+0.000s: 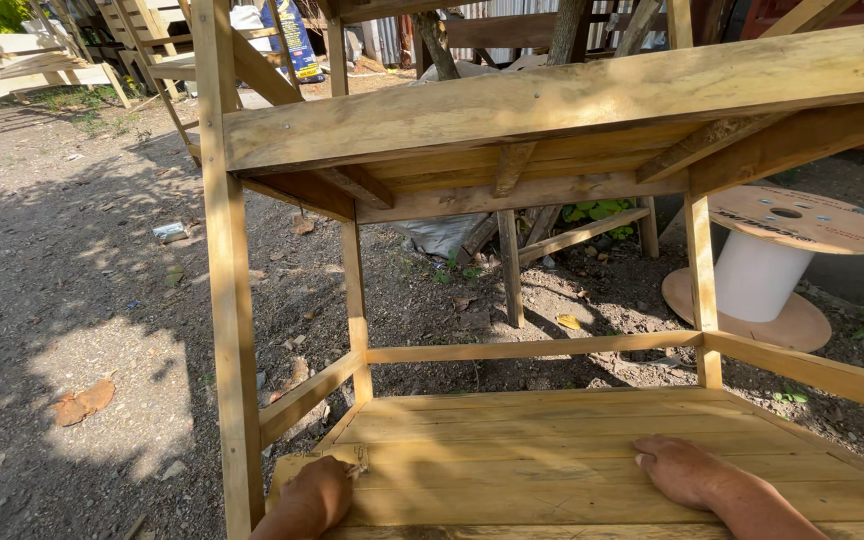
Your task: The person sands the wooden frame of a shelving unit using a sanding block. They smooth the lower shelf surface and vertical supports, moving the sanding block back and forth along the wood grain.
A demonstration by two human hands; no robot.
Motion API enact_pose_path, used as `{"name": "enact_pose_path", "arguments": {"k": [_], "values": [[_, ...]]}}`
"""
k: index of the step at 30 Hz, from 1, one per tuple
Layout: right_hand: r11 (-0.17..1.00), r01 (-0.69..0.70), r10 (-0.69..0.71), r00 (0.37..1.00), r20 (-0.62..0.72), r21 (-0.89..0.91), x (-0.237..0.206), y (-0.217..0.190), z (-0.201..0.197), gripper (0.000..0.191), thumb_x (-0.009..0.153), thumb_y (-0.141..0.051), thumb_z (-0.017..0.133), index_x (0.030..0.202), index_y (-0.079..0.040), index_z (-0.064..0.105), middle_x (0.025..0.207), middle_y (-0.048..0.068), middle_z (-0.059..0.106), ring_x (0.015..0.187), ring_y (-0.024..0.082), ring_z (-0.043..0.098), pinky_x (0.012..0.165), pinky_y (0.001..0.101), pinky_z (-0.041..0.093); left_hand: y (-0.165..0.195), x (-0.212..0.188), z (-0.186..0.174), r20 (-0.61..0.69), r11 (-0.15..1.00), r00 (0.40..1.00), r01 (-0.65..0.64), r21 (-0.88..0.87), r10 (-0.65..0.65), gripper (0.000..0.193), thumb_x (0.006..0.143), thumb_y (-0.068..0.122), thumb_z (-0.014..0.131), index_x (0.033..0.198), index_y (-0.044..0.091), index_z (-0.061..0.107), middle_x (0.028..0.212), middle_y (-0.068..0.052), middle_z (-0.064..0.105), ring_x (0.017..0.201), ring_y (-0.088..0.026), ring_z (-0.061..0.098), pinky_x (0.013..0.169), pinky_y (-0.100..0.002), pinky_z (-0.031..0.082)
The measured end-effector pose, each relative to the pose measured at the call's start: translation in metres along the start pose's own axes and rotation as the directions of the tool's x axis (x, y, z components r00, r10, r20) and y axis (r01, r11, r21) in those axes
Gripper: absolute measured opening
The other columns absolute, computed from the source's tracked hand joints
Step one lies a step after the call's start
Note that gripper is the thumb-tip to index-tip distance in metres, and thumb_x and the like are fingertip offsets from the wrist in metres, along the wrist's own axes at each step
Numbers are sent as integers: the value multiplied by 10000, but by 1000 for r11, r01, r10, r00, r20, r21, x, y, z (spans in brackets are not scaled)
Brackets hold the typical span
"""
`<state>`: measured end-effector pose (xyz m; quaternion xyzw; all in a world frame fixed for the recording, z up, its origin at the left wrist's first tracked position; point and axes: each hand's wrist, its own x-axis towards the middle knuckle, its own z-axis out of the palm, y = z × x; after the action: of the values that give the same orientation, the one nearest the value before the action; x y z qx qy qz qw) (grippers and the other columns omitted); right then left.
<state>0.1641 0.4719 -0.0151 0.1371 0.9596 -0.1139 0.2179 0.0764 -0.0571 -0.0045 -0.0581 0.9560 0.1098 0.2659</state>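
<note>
Dirt yard, hands (497,485) on wooden shelf (552,440)

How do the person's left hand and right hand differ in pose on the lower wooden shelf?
The left hand is curled into a loose fist near the shelf's front left corner, beside the corner post; the right hand lies flat and open, palm down, further toward the middle right. The left hand's fingers touch a small pale bit on the boards, too small to identify; the right hand holds nothing. Both rest on the same plank shelf, sunlit.
</note>
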Motion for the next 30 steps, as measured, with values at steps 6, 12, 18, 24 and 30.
{"name": "enact_pose_path", "arguments": {"k": [6, 12, 18, 24, 30], "values": [[999, -16, 17, 1000, 8, -28, 6, 4, 0, 550, 1056, -431, 389, 1566, -231, 434, 1673, 4, 367, 1569, 210, 315, 1315, 366, 230, 14, 0, 2, -34, 979, 998, -49, 200, 57, 316, 981, 265, 556, 1264, 182, 670, 1387, -60, 658, 1335, -300, 605, 1144, -538, 432], [1000, -1, 1, 1000, 6, -2, 3, 2, 0, 553, 1052, -442, 389, 1560, -233, 444, 1656, -1, 393, 1564, 207, 323, 1309, 364, 250, -3, -17, 11, -68, 1000, 998, 4, -10, -4, 353, 995, 301, 541, 1298, 196, 689, 1408, -94, 640, 1394, -277, 552, 1204, -519, 379], [1000, -20, 20, 999, 28, -5, -4, -3, -6, 555, 1057, -449, 374, 1568, -241, 428, 1651, -9, 403, 1563, 194, 334, 1309, 365, 257, 11, -5, -3, -60, 999, 997, 42, 11, -41, 365, 1016, 297, 527, 1337, 176, 653, 1460, -63, 601, 1416, -289, 523, 1185, -572, 371], [1000, 11, -11, 1000, -6, 10, 0, 1, -5, 550, 1044, -434, 407, 1547, -222, 475, 1635, 20, 435, 1542, 218, 372, 1296, 351, 284, -3, -15, 15, -29, 997, 999, -21, 68, 23, 368, 1037, 298, 510, 1354, 156, 630, 1480, -79, 581, 1439, -297, 485, 1212, -586, 304], [999, 3, -4, 1000, -10, -32, 2, 1, -1, 554, 1052, -446, 392, 1560, -232, 446, 1664, 16, 374, 1565, 220, 311, 1308, 365, 234, 12, -10, 2, -40, 998, 998, 47, -53, -49, 372, 1059, 299, 494, 1372, 136, 608, 1500, -94, 560, 1463, -305, 446, 1238, -601, 238]]}}
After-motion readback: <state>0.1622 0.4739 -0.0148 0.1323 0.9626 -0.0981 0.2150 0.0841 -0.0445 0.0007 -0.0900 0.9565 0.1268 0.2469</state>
